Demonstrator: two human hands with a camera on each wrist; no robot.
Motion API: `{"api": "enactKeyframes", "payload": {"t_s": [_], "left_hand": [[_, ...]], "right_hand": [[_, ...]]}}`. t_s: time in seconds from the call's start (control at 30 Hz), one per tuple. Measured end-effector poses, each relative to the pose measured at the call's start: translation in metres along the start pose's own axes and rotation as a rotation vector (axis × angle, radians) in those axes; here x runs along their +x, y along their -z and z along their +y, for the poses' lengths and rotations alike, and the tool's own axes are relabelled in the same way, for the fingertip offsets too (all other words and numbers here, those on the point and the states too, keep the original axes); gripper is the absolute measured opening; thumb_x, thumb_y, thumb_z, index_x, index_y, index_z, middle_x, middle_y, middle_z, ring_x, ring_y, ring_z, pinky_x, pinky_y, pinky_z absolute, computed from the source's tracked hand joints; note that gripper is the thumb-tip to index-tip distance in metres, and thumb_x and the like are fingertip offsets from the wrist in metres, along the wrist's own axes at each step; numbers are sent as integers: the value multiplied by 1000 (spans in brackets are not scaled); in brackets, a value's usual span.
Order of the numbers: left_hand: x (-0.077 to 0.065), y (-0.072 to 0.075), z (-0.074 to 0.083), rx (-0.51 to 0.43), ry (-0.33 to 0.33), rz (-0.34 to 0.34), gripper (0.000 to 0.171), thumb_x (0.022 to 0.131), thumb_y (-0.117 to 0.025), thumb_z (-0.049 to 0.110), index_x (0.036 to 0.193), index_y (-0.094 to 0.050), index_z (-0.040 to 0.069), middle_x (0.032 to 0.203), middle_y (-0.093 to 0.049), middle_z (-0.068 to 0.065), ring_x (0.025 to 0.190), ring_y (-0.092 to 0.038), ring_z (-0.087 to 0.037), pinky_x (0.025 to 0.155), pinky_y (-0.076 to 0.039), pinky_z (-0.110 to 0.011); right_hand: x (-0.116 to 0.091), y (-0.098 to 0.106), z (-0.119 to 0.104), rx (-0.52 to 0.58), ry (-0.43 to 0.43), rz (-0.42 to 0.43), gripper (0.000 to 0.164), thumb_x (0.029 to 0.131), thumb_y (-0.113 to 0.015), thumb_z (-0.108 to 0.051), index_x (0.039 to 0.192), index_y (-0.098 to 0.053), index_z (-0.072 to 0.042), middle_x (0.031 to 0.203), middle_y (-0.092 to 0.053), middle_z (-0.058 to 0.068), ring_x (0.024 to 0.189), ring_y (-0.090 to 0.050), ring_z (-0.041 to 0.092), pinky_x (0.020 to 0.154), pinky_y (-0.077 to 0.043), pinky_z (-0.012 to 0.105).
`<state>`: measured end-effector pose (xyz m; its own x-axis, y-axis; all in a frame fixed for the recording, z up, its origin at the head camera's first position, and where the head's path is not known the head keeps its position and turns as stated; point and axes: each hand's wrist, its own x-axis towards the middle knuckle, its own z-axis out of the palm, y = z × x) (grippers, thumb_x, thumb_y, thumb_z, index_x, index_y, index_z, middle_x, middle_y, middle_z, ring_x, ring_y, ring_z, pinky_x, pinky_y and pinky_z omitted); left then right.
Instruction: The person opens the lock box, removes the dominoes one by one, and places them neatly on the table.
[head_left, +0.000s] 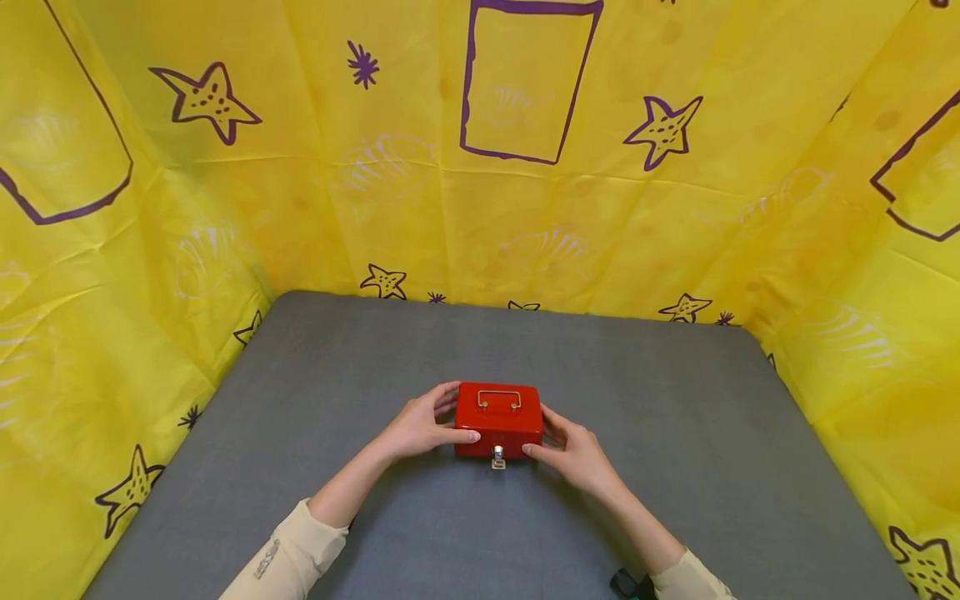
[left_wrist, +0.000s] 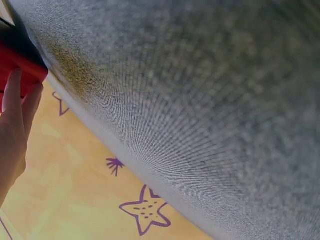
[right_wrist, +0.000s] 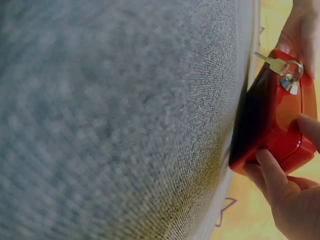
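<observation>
A small red cash box (head_left: 468, 414) with a wire carrying handle (head_left: 498, 392) on its lid sits between both hands. From its front lock hangs a key (right_wrist: 274, 64) on a ring. The left hand (head_left: 424, 428) grips the box's left side, thumb on the front and fingers along the side. On the opposite side, the right hand (head_left: 579, 455) holds it the same way. The right wrist view shows the box's dark underside, so it looks tilted or lifted off the table; by how much I cannot tell. The left wrist view catches only a corner.
A grey cloth-covered table (head_left: 360, 358) spreads around the box. Yellow fabric walls (head_left: 300, 208) with purple starfish drawings enclose the back and both sides. A dark band with a small device (head_left: 624, 583) is on the right wrist.
</observation>
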<state>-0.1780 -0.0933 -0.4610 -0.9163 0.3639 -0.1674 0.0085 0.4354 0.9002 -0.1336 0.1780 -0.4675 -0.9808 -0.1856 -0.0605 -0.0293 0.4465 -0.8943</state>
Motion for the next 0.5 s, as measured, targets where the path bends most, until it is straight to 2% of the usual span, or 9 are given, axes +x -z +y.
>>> {"api": "enactKeyframes", "payload": {"t_s": [0.17, 0.33, 0.5], "left_hand": [[-3, 0, 0, 15, -9, -17, 97, 74, -86, 34, 149, -34, 0, 148, -42, -19, 131, -46, -35, 98, -47, -43], [-5, -2, 0, 8, -7, -21, 98, 73, -87, 33, 149, -33, 0, 148, -42, -18, 132, -46, -34, 97, -48, -42], [-6, -4, 1, -5, -15, -17, 97, 73, -87, 29, 148, -33, 0, 148, -42, -18, 131, -46, -35, 94, -50, -42]], "right_hand": [[-2, 1, 0, -37, 17, -16, 78, 82, -80, -23, 146, -42, -2, 139, -53, 16, 121, -57, 29, 94, -50, 40], [-3, 2, 1, -81, 21, -26, 78, 82, -80, -25, 146, -42, -3, 138, -54, 16, 119, -59, 31, 95, -50, 44], [-2, 2, 4, -74, 30, -37, 78, 81, -81, -24, 146, -43, -4, 139, -53, 17, 119, -59, 31, 93, -51, 43]]}}
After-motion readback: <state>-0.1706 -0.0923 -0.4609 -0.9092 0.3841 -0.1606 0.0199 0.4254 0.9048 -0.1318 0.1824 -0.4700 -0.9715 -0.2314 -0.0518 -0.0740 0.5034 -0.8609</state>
